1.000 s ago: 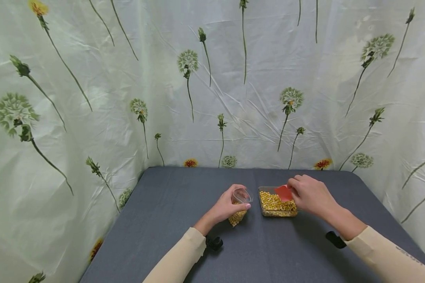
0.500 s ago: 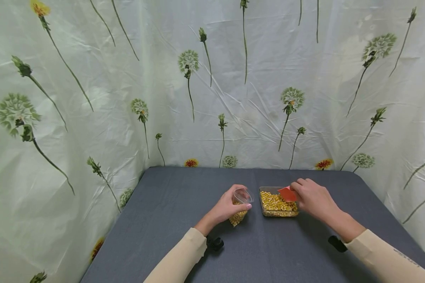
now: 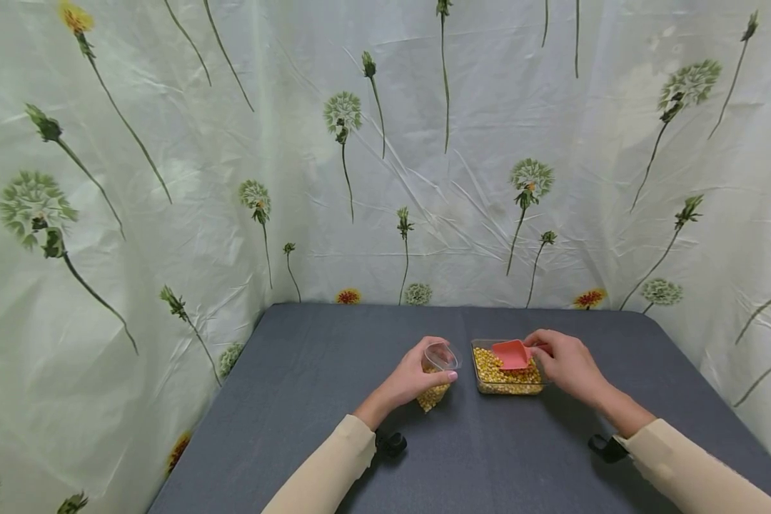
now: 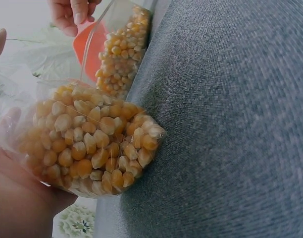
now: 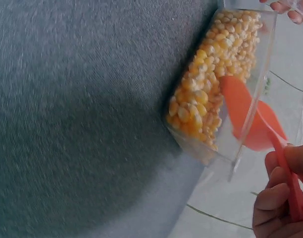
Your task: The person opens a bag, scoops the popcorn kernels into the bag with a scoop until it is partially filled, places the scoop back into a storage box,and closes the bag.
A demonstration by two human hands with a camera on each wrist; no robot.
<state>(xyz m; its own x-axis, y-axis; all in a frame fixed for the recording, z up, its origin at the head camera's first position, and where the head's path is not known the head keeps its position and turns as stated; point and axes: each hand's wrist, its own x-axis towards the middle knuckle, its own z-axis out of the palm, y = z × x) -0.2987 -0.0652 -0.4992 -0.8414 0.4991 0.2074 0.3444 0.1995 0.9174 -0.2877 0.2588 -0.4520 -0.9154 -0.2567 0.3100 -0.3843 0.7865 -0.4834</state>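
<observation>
My left hand (image 3: 406, 378) grips a clear plastic bag (image 4: 94, 144) around its upper part. Its round mouth gapes upward, and corn kernels fill the lower part. Just to the right stands a clear rectangular container (image 3: 510, 384) of loose corn kernels (image 5: 193, 99). My right hand (image 3: 567, 363) pinches the handle of a red scoop (image 3: 511, 354) between thumb and fingers. In the right wrist view the scoop's bowl (image 5: 235, 101) reaches over the rim with its front edge at the kernels. The head view shows the bowl's inside with no kernels visible in it.
A dark grey cloth covers the table (image 3: 334, 343). Behind and beside it hangs a pale curtain (image 3: 385, 178) printed with dandelions. Black wrist devices sit under both sleeves, one near the left forearm (image 3: 324, 467).
My right hand has turned the scoop so its hollow side faces up, its bowl shifting slightly left over the container. My left hand keeps holding the bag in nearly the same place.
</observation>
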